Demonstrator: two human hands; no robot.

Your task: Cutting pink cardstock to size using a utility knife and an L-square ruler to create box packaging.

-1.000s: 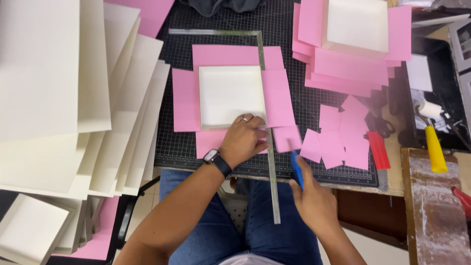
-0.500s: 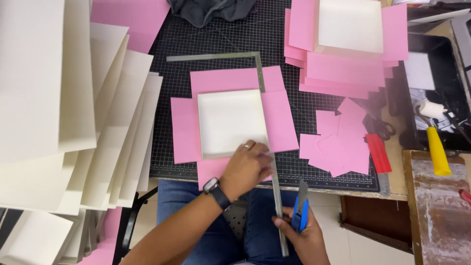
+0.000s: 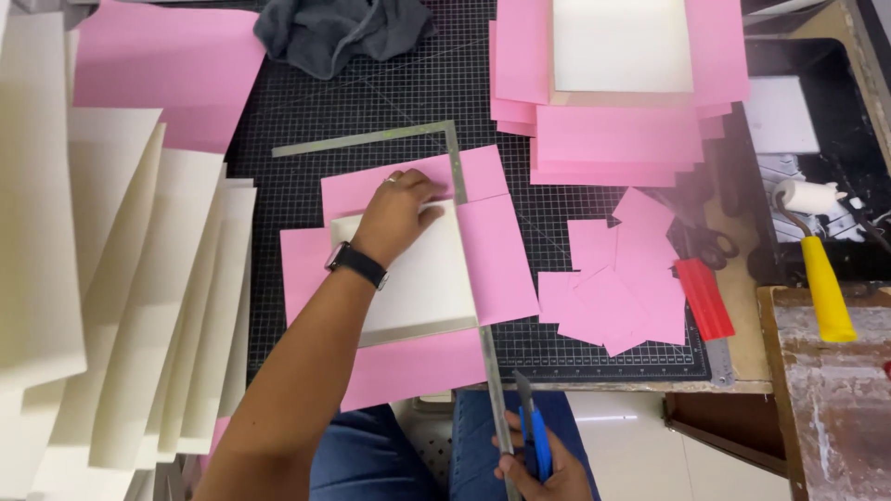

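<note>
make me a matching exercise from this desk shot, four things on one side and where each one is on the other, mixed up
Things:
1. grey cloth
2. paint roller
3. blue knife
4. left hand

Places:
A. in the right hand, below the table edge
B. far right, yellow handle toward the viewer
C. top of the cutting mat
D. pressing on the white board and pink paper by the metal square

Pairs: 1-C, 2-B, 3-A, 4-D

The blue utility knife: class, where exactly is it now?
In the head view, the blue utility knife sits bottom centre in the right hand, just right of the metal square, below the mat's edge.
</note>
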